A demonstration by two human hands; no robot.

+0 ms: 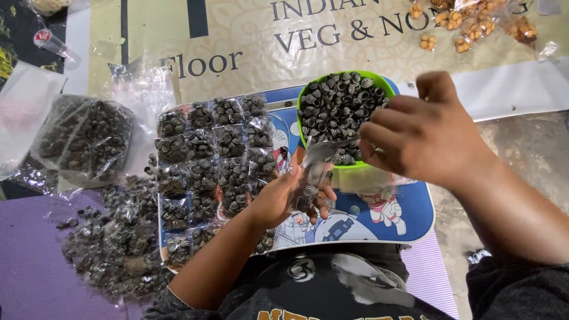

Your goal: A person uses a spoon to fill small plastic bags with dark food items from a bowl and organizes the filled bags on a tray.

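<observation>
The small clear plastic pouch [313, 172] you are holding is see-through and crinkled, with a few dark, white-striped spiral beads showing at its bottom; it sits upright at the middle of the scene, just in front of the near rim of the round green plastic bowl [355, 169], which is heaped with the same striped beads. Left of the bowl, rows of filled clear packets of beads [213, 154] lie flat on the blue cartoon-printed tray [409, 213] across your lap, and your left forearm crosses over the nearest of them. Further left, a loose pile of filled packets [118, 237] spreads over the purple mat [29, 261], with a large clear bag of beads [83, 139] beyond it. At the far right, tan beads in clear packets [468, 21] lie on a cream printed banner [249, 59]. Your left hand [284, 198] is curled around the pouch from below, gripping it. Your right hand [424, 133] hovers over the bowl's right edge, fingers bent and pinching the pouch's top.
</observation>
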